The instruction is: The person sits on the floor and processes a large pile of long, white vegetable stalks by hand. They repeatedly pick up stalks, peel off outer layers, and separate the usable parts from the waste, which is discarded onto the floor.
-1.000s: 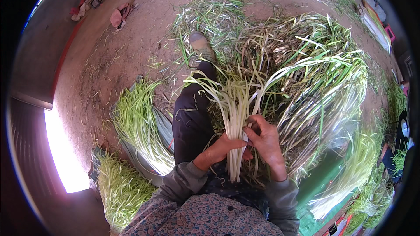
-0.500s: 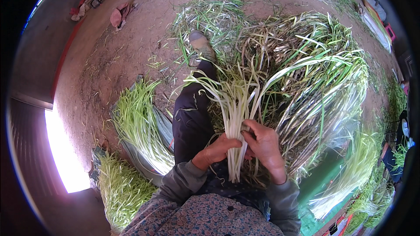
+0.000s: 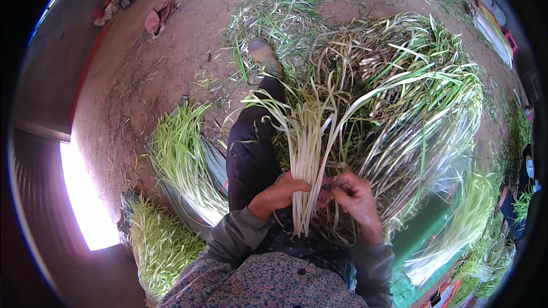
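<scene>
My left hand (image 3: 281,194) is closed round a bunch of garlic greens (image 3: 304,165), long white stalks with pale yellow-green leaves. It holds the bunch upright over my lap, with the leaves fanning out away from me. Just right of the stalks, my right hand (image 3: 355,195) has its fingers pinched together, and what lies between them is too small to make out. Past both hands spreads a large heap of untrimmed garlic greens (image 3: 399,154), with brownish outer leaves and pale stalks.
Light green bundles (image 3: 185,159) lie on a grey sheet at my left, beside another pile (image 3: 162,251). More pale greens (image 3: 451,228) rest on a green sheet (image 3: 419,245) at my right. Loose trimmings (image 3: 279,20) cover the floor beyond my shoe (image 3: 264,57). A bright doorway (image 3: 85,199) stands far left.
My right hand has drawn off the bunch, a little to the right, with its fingers pinched. My left hand keeps its grip on the stalks.
</scene>
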The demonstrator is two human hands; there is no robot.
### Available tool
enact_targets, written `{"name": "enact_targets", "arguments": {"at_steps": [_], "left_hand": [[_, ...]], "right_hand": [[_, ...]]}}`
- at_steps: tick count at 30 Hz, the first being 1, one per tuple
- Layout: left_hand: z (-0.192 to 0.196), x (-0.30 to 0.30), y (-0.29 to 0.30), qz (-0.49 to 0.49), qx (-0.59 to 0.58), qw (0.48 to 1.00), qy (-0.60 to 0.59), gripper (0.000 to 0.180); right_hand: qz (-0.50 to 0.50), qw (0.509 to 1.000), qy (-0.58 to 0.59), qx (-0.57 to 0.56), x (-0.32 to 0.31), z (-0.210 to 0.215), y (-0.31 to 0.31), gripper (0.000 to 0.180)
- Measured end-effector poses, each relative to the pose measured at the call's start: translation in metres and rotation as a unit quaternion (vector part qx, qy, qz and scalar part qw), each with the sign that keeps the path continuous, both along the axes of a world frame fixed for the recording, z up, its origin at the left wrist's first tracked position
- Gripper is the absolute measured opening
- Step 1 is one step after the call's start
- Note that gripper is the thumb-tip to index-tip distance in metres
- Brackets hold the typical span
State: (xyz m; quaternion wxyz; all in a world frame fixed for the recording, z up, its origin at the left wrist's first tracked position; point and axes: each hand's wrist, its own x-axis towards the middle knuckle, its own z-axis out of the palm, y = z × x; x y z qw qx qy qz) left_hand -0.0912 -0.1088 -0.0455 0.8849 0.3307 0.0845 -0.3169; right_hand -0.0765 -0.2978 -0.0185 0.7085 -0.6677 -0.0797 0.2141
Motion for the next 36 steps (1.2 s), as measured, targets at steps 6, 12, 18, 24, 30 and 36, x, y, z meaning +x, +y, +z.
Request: {"name": "enact_targets", "arguments": {"at_steps": [6, 12, 18, 24, 30, 36], "left_hand": [[0.003, -0.001, -0.002, -0.010, 0.036, 0.999, 0.000, 0.054], [-0.008, -0.003, 0.004, -0.032, 0.118, 0.992, -0.013, 0.056], [-0.010, -0.004, 0.007, -0.024, 0.074, 0.997, -0.013, 0.057], [-0.016, -0.002, 0.004, 0.014, -0.014, 1.000, -0.016, 0.056], [-0.030, -0.008, 0.009, -0.002, 0.035, 0.999, 0.006, 0.062], [-0.014, -0.013, 0.005, 0.008, 0.084, 0.996, 0.025, 0.059]], "right_hand": [[-0.010, 0.974, -0.152, -0.169, -0.001, 0.009, 0.022, 0.016], [0.042, 0.903, -0.330, -0.272, 0.008, -0.002, 0.032, 0.014], [0.031, 0.984, -0.149, -0.095, -0.001, -0.020, 0.025, 0.015], [0.041, 0.995, -0.073, -0.059, -0.016, -0.016, 0.008, 0.010], [-0.029, 0.978, -0.176, -0.107, -0.012, -0.002, 0.021, 0.016], [-0.067, 0.943, -0.227, -0.232, -0.009, -0.008, 0.030, 0.022]]}}
